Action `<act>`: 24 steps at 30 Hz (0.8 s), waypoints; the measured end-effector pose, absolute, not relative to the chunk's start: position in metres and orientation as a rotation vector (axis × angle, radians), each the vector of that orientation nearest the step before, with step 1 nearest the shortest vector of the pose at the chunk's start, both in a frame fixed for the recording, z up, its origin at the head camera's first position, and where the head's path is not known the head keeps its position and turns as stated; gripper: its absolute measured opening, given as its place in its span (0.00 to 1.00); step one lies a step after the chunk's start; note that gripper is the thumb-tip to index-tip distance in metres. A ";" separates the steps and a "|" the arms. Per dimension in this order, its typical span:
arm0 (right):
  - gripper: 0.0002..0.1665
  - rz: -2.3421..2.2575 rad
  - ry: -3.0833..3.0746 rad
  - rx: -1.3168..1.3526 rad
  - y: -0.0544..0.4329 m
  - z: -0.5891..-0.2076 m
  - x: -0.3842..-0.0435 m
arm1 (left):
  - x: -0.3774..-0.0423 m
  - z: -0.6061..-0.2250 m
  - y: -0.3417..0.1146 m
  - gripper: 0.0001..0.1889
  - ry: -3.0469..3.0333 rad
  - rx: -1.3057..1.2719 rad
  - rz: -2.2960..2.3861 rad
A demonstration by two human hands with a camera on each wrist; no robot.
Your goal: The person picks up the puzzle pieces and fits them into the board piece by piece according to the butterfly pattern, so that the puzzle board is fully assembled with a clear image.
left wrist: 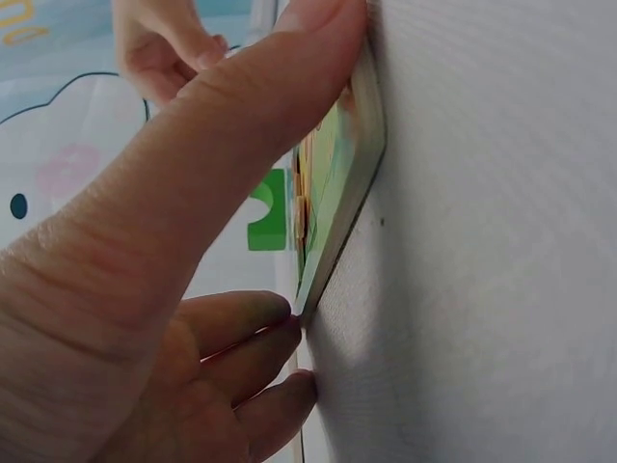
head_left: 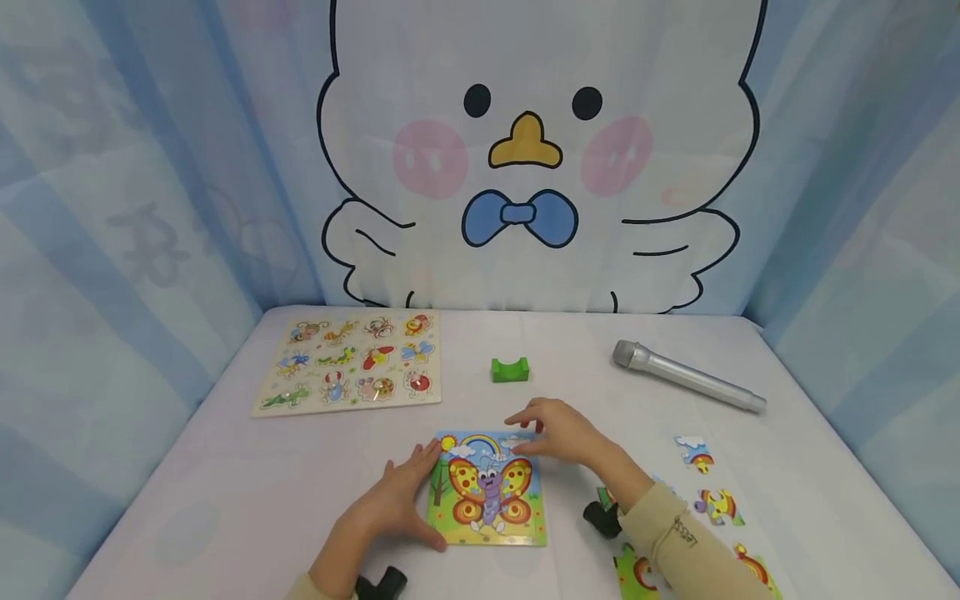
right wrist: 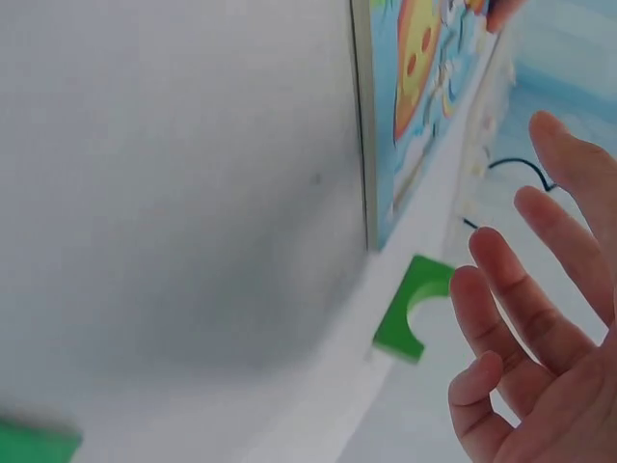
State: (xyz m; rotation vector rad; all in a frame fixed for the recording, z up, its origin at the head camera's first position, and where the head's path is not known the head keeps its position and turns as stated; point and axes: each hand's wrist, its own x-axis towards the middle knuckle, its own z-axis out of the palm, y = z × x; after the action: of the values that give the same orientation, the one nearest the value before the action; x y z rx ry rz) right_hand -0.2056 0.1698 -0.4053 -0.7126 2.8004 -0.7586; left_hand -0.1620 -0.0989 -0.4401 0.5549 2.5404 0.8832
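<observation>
A square butterfly puzzle (head_left: 491, 492) lies on the table in front of me. My left hand (head_left: 397, 500) rests along its left side, thumb at the near corner and fingertips at the far one. In the left wrist view that thumb (left wrist: 222, 135) lies against the board's edge, the fingers fairly straight. Over the puzzle's far right corner hovers my right hand (head_left: 562, 431), its fingers loosely bent. The right wrist view shows this right hand (right wrist: 540, 338) apart from the board (right wrist: 386, 125), holding nothing.
Beyond the puzzle stands a green notched block (head_left: 510, 370). A bug-picture board (head_left: 352, 362) lies back left, a silver microphone (head_left: 690, 377) back right. Loose puzzle pieces (head_left: 720, 506) lie around the right forearm, which partly hides some. A printed curtain (head_left: 525, 267) encloses the table.
</observation>
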 end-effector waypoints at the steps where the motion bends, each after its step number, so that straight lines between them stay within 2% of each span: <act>1: 0.22 -0.758 2.809 -0.711 0.174 -0.404 -0.205 | -0.162 -0.440 -0.099 0.64 2.542 0.558 0.881; 24: 0.25 -0.874 3.023 -0.577 0.297 -0.402 -0.177 | -0.164 -0.438 -0.098 0.63 2.544 0.535 0.871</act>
State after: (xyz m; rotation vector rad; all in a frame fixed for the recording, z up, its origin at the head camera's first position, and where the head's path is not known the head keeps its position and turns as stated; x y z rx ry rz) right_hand -0.1767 0.2966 -0.4018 -0.5771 3.0225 -0.8743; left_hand -0.1641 -0.0979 -0.4380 0.5355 2.5438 0.8714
